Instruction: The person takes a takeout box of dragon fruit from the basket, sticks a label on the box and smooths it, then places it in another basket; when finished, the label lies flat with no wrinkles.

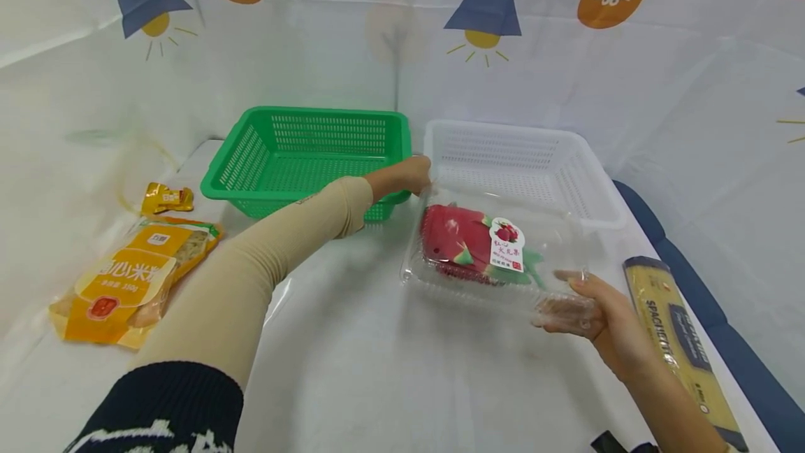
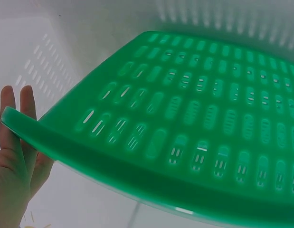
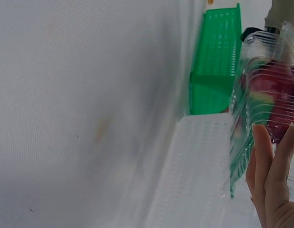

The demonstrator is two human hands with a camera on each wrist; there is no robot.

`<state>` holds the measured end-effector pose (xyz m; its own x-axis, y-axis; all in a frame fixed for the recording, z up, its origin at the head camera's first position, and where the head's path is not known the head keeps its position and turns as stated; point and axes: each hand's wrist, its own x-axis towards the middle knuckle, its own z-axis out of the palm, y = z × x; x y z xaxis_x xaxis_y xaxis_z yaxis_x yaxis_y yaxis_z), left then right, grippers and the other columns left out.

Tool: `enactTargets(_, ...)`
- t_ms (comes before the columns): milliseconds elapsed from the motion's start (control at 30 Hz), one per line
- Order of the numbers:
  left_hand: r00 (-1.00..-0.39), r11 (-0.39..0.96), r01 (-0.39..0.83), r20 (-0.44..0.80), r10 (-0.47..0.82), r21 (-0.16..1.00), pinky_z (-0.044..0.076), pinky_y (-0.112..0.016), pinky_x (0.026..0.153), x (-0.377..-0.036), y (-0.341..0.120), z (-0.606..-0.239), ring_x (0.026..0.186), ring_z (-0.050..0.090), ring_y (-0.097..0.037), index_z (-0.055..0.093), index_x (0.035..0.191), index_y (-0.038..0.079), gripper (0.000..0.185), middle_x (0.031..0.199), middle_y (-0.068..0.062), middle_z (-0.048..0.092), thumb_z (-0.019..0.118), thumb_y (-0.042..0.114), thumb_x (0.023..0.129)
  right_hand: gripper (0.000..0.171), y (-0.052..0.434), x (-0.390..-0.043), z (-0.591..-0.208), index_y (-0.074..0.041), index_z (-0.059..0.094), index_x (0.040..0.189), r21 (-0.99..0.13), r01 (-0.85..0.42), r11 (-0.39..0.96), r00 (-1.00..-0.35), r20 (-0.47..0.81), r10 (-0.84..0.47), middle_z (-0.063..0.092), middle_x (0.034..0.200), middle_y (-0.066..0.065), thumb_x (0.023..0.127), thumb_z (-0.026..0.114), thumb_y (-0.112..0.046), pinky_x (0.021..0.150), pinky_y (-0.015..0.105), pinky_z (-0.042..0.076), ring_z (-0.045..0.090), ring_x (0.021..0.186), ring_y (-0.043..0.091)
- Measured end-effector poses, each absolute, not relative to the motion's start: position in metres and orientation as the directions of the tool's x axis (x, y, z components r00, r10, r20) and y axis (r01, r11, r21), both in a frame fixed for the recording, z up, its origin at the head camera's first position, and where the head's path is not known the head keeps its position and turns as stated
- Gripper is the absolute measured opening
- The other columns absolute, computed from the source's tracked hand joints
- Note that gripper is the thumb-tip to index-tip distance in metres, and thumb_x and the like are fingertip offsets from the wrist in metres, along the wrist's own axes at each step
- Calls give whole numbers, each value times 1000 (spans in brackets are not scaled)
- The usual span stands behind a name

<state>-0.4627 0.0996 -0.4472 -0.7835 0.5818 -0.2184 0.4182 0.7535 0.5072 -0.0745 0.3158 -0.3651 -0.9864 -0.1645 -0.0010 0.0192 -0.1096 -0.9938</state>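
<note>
A clear plastic box of dragon fruit [image 1: 455, 233], with a white label on its lid, is raised over the table at the white basket's near edge. My right hand [image 1: 588, 310] grips its near right corner, thumb above and fingers below. At the box's far left corner, my left hand [image 1: 411, 173] appears to pinch the edge; the thumb is mostly hidden. In the left wrist view, the left hand's fingers [image 2: 28, 107] stand straight beside the green basket's rim [image 2: 113, 168]. In the right wrist view, the right fingers [image 3: 263, 147] lie against the box's ridged plastic.
The green basket [image 1: 251, 194] and white basket [image 1: 604, 187] stand side by side at the back. A yellow food bag [image 1: 128, 282] and a small gold packet [image 1: 166, 198] lie left. A spaghetti pack [image 1: 676, 341] lies right, near blue chairs [image 1: 698, 299].
</note>
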Motion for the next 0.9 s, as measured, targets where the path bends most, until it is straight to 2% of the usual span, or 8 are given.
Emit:
enactTargets(67, -783, 752, 429, -209, 586, 500, 44, -27, 55, -469, 101, -454, 70, 45, -18, 47, 101, 4, 26, 85, -6, 46, 63, 19, 87, 39, 316, -75, -364, -16, 62, 115, -994, 21, -106, -987, -4, -163, 71, 97, 12, 105, 25, -20, 72, 42, 55, 68, 84, 31)
enactTargets(233, -790, 771, 414, -230, 569, 484, 45, -29, 56, -458, 101, -441, 71, 45, -22, 47, 102, 1, 19, 87, -11, 47, 56, 9, 87, 39, 318, -77, -363, -16, 63, 115, -993, 17, -120, -987, 2, -161, 70, 99, 11, 105, 26, -18, 72, 42, 55, 68, 84, 31)
enactTargets(400, -781, 759, 444, -209, 588, 476, 46, -27, 55, -496, 106, -476, 71, 47, -19, 50, 99, 5, 27, 86, -7, 50, 66, 23, 85, 40, 320, -78, -362, -15, 64, 115, -993, -1, -114, -987, 20, -162, 70, 99, 11, 105, 25, -17, 71, 43, 55, 68, 85, 31)
enactTargets(500, -789, 764, 437, -206, 579, 475, 48, -28, 55, -515, 110, -493, 73, 50, -19, 51, 99, 8, 27, 87, -6, 52, 68, 21, 82, 41, 322, -77, -362, -15, 64, 116, -995, -9, -103, -986, 26, -163, 71, 96, 11, 105, 25, -17, 72, 43, 55, 68, 84, 31)
enactTargets(567, -793, 772, 434, -209, 572, 464, 48, -29, 56, -513, 111, -492, 73, 50, -20, 52, 101, 6, 26, 88, -6, 53, 67, 15, 82, 41, 324, -77, -362, -16, 64, 116, -995, -8, -101, -986, 25, -163, 71, 96, 11, 105, 24, -17, 72, 42, 55, 68, 84, 31)
enactTargets(667, -808, 800, 409, -233, 542, 440, 49, -29, 61, -481, 107, -462, 77, 51, -22, 52, 107, 3, 25, 91, -9, 54, 63, 9, 84, 42, 325, -77, -361, -16, 64, 116, -995, -12, -98, -986, 28, -162, 71, 94, 12, 105, 23, -17, 72, 42, 55, 68, 84, 31)
enactTargets(733, -801, 780, 423, -212, 559, 461, 46, -26, 58, -452, 100, -438, 73, 48, -21, 51, 104, -3, 23, 86, -10, 52, 61, 4, 84, 42, 327, -77, -360, -16, 64, 116, -995, -13, -98, -986, 29, -167, 71, 95, 12, 105, 23, -17, 72, 42, 55, 68, 84, 32)
enactTargets(900, -792, 773, 382, -251, 556, 506, 47, -25, 66, -378, 83, -369, 81, 50, -20, 49, 111, -8, 24, 94, -12, 53, 56, 0, 89, 43, 329, -79, -357, -15, 64, 117, -993, -20, -114, -984, 40, -173, 70, 98, 12, 105, 23, -16, 72, 42, 55, 68, 84, 33)
